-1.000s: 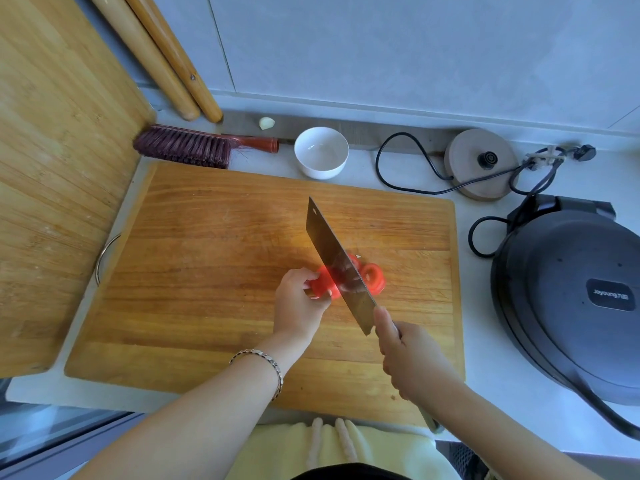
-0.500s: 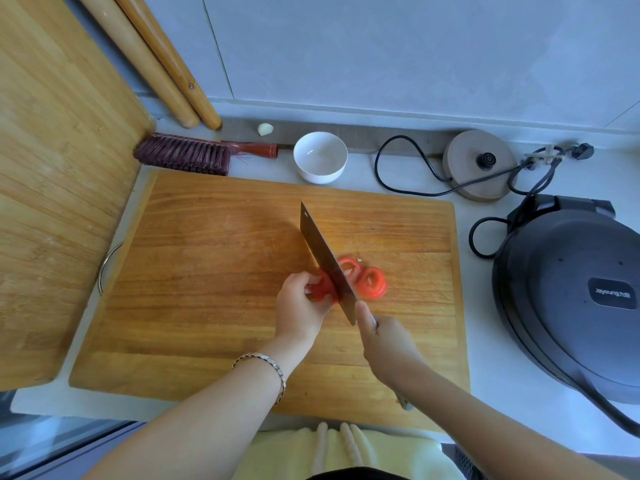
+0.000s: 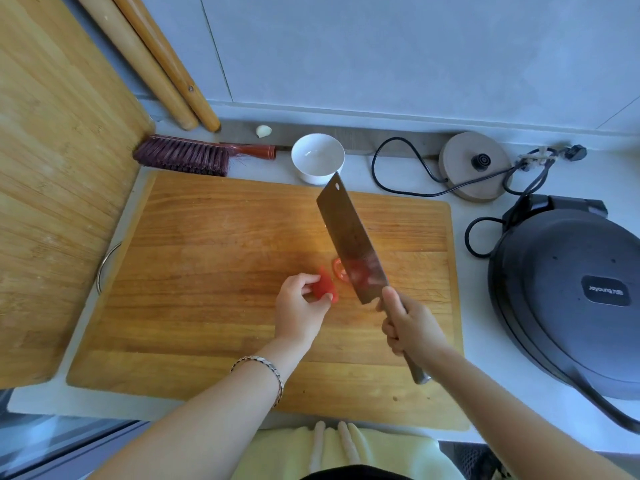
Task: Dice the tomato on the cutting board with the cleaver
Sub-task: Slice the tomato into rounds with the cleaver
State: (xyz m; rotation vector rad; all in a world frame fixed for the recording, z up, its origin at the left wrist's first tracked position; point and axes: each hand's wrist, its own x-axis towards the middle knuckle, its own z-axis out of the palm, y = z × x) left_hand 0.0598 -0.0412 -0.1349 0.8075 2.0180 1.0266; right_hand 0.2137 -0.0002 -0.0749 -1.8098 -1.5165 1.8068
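Observation:
On the wooden cutting board point(image 3: 214, 271) my left hand point(image 3: 299, 311) pinches the last red piece of tomato point(image 3: 325, 287) between thumb and fingers. My right hand point(image 3: 410, 325) grips the handle of the cleaver point(image 3: 349, 237). Its broad blade is tilted, flat side toward me, lifted over the board to the right of the tomato piece. Cut tomato slices point(image 3: 340, 270) lie just behind the blade, mostly hidden by it; a red reflection shows on the steel.
A white bowl point(image 3: 318, 157) stands behind the board. A brush point(image 3: 187, 155), a garlic clove point(image 3: 263, 130) and two rolling pins point(image 3: 162, 64) are at back left. A second board point(image 3: 59, 168) leans at left. A kettle base point(image 3: 474, 166) with cord and a black electric pan point(image 3: 571, 289) sit right.
The cleaver came out of the tomato, rose and swung right, its flat side now facing me. My left hand drew the remaining tomato piece left, away from the cut slices.

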